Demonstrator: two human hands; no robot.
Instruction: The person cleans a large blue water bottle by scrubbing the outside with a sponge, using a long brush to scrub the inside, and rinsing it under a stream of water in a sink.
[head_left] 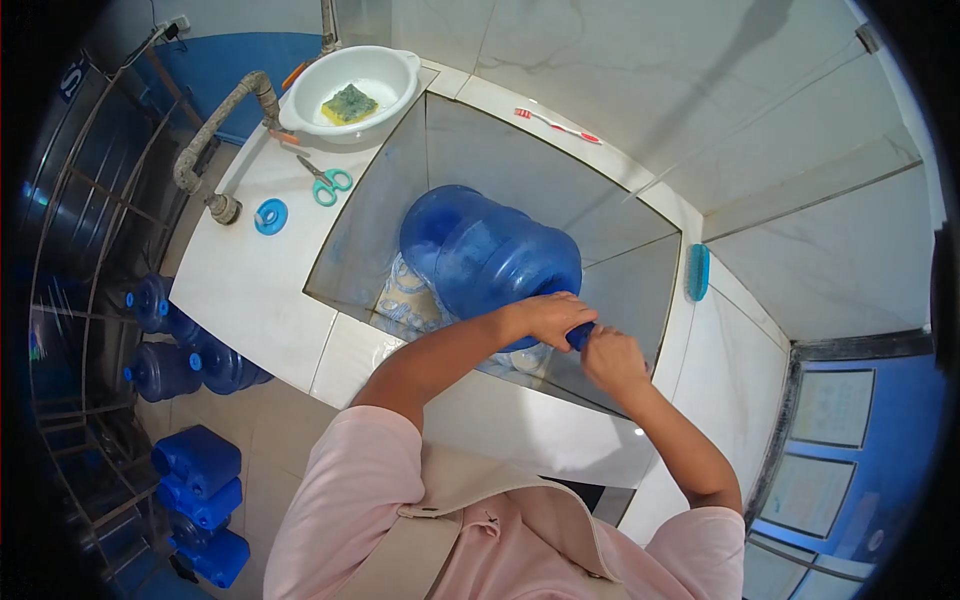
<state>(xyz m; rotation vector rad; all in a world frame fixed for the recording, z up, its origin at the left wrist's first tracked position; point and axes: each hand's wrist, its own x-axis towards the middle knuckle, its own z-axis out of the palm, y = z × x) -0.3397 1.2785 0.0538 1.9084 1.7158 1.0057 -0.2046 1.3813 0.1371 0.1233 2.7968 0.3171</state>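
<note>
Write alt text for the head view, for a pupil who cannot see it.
A person's left hand and right hand grip the neck of a blue water jug inside a grey-walled basin. On the white counter around it are a white bowl holding a sponge, teal-handled scissors, a toothbrush and a blue scrubbing brush.
</note>
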